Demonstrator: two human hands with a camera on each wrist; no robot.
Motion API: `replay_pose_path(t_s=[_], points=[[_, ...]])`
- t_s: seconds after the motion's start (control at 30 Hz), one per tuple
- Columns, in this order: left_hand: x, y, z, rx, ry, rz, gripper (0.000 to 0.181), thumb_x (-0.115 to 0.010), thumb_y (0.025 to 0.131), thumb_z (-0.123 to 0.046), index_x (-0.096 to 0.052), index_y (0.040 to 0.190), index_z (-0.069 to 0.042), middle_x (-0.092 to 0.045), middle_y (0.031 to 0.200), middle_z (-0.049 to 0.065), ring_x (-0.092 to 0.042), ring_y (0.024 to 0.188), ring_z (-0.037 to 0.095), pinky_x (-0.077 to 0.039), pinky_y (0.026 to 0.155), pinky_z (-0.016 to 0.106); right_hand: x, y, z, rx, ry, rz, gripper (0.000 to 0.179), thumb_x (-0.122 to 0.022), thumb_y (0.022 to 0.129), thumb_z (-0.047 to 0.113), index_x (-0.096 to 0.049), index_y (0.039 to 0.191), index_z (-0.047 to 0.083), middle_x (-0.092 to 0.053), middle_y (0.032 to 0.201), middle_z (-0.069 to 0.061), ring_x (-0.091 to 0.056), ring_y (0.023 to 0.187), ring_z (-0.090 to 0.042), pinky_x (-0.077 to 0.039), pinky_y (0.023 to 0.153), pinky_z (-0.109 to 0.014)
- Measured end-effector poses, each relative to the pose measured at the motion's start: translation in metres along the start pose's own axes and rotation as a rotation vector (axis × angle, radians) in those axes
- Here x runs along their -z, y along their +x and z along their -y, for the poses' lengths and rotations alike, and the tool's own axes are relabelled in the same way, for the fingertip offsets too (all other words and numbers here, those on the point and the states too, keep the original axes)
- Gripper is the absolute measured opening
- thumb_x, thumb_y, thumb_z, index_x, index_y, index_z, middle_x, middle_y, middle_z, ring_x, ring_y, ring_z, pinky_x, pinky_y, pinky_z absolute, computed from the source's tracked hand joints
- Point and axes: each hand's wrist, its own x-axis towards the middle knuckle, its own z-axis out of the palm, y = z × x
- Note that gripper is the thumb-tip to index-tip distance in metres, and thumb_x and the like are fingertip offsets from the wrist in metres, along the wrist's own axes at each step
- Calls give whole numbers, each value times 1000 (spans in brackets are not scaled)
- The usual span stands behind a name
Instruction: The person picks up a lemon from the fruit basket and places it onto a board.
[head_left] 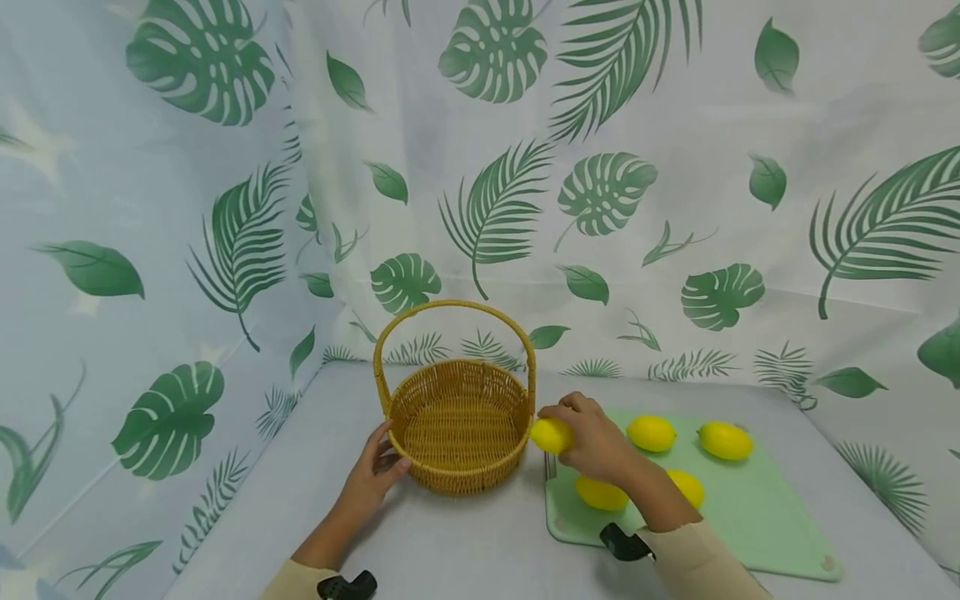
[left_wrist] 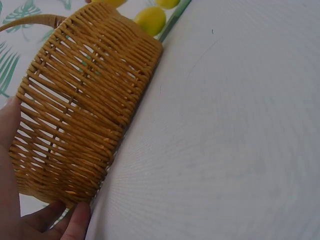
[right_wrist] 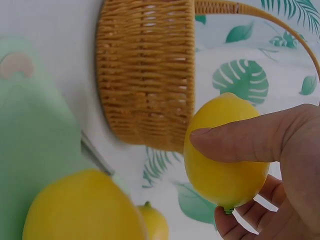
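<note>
A round wicker basket (head_left: 462, 482) with a tall arched handle stands upright on the table, its inside bare. My left hand (head_left: 375, 475) holds the basket's left side from outside, with the thumb toward the front and the fingers round the wall; in the left wrist view the fingertips (left_wrist: 77, 222) touch the weave. Just off the basket's right rim, my right hand (head_left: 596, 442) grips a yellow lemon (head_left: 551, 435). The right wrist view shows the thumb pressed across this lemon (right_wrist: 225, 175), its green stem end pointing down in that view.
Right of the basket lies a pale green cutting board (head_left: 757, 525) with several more lemons (head_left: 725, 440) on it. Another lemon (head_left: 602, 493) sits under the right forearm, near the board's left edge. A leaf-printed cloth (head_left: 510, 233) hangs behind and at the left.
</note>
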Motion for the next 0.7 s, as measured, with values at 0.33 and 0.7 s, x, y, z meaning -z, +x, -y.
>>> replay_pose_path(t_s=[0.33, 0.7], points=[[1, -1, 0, 5, -6, 1, 76, -69, 92, -36, -25, 153, -30, -38, 148, 20, -48, 124, 36, -50, 89, 45, 4, -13, -14, 24, -4, -26, 58, -78, 72, -2, -63, 124, 18, -50, 113, -3, -47, 100, -25, -47, 82, -44], [6, -16, -42, 6, -18, 55, 78, -67, 94, -27, -20, 156, -14, -34, 148, 28, -46, 126, 43, -49, 91, 46, 11, -29, -31, 4, -47, -50, 59, -77, 69, -1, -63, 124, 17, -51, 114, -5, -48, 101, -26, -47, 82, -45]])
